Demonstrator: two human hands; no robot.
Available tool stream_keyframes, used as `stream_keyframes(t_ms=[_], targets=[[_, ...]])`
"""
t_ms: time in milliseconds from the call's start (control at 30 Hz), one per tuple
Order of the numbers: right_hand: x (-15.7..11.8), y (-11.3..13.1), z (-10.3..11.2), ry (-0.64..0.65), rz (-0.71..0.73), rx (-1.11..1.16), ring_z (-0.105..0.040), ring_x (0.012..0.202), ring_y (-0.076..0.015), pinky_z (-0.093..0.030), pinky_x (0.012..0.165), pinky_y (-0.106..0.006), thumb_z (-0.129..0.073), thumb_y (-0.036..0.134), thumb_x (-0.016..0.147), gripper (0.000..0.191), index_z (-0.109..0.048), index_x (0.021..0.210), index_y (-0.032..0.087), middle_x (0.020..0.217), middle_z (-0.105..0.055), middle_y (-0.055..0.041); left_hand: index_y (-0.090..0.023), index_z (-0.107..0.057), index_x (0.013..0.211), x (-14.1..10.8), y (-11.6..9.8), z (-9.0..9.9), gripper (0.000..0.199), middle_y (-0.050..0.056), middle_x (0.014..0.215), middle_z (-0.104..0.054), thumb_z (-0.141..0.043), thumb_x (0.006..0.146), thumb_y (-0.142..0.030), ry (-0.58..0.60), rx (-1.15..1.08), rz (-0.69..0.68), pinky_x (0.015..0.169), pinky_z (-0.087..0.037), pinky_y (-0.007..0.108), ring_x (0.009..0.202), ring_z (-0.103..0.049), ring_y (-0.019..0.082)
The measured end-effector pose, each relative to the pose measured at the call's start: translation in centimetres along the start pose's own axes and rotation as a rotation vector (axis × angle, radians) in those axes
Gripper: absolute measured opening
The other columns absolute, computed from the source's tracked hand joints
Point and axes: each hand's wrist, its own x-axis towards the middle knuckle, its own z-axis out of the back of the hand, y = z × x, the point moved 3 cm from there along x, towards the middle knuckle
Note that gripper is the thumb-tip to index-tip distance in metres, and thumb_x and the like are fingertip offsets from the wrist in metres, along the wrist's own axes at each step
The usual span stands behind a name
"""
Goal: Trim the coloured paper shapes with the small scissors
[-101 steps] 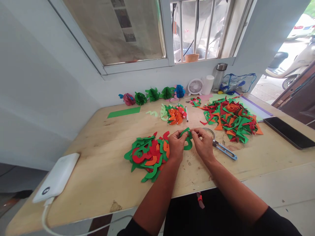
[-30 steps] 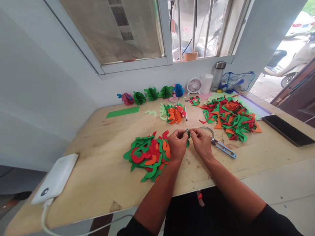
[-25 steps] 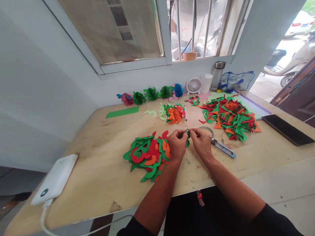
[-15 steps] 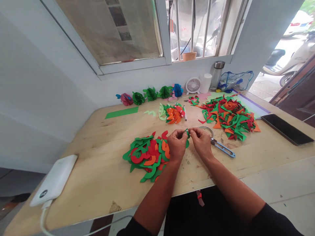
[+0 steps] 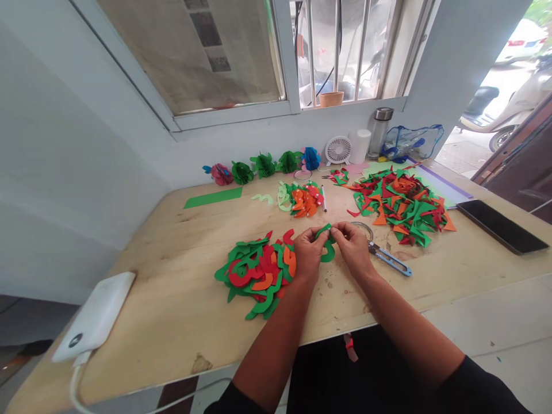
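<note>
From where I stand, the left hand (image 5: 307, 253) and right hand (image 5: 351, 247) each pinch one curved green cutout (image 5: 328, 251) between thumb and finger, over the table (image 5: 164, 247); the paired grip presumably steadies so limp a piece. The heap of shapes (image 5: 259, 273) lies just beside the left hand, the blue-handled tool (image 5: 390, 259) near the right, likely for easy reach. Angular scraps (image 5: 405, 204) sit farther off, seemingly to avoid mixing.
</note>
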Motion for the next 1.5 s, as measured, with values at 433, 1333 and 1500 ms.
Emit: stream_keyframes(t_ms=[433, 1333, 1500], targets=[[0.1, 0.5, 0.3, -0.077, -0.027, 0.006, -0.053, 0.057, -0.0135, -0.043, 0.055, -0.026, -0.059, 0.037, 0.071, 0.020, -0.059, 0.067, 0.017, 0.060, -0.060, -0.0004, -0.013, -0.069, 0.067, 0.3, 0.1, -0.3, 0.023, 0.003, 0.062, -0.066, -0.067, 0.061, -0.035, 0.044, -0.041, 0.011, 0.048, -0.044, 0.019, 0.053, -0.056, 0.011], [1.6, 1.6, 6.2, -0.019, 0.056, -0.158, -0.057, 0.068, -0.0145, -0.042, 0.062, -0.026, -0.058, 0.037, 0.075, 0.022, -0.066, 0.080, 0.017, 0.079, -0.067, -0.0037, -0.015, -0.066, 0.059, 0.6, 0.2, -0.1, 0.018, -0.003, 0.052, -0.054, -0.073, 0.055, -0.031, 0.133, 0.069, 0.040, 0.049, -0.034, 0.020, 0.050, -0.044, 0.008], [1.2, 0.1, 10.0, 0.091, 0.093, -0.630, -0.054, 0.060, -0.0141, -0.039, 0.058, -0.027, -0.052, 0.029, 0.078, 0.018, -0.067, 0.081, 0.019, 0.072, -0.066, -0.0016, -0.014, -0.067, 0.063, 0.4, 0.5, -0.4, 0.020, -0.002, 0.053, -0.055, -0.074, 0.055, -0.031, 0.158, 0.033, 0.082, 0.052, -0.037, 0.021, 0.052, -0.046, 0.009]])
